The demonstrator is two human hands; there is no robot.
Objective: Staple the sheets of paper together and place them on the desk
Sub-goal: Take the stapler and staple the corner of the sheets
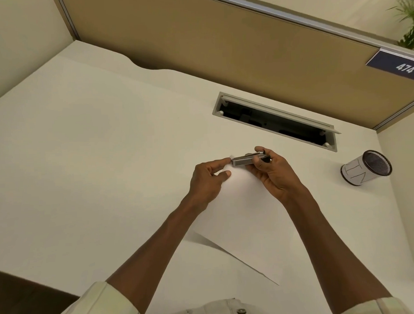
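Note:
White sheets of paper [248,223] are held above the pale desk [84,161], their lower corner hanging toward me. My left hand [208,181] pinches the top corner of the sheets between thumb and fingers. My right hand [273,172] is closed around a small silver stapler [245,160], whose front end sits at that same corner, touching my left fingertips. How many sheets there are cannot be told.
An open cable slot [275,121] is set into the desk just beyond my hands. A mesh pen cup wrapped in paper [366,171] stands at the right. A tan partition [221,50] with a "474" sign [396,65] borders the back.

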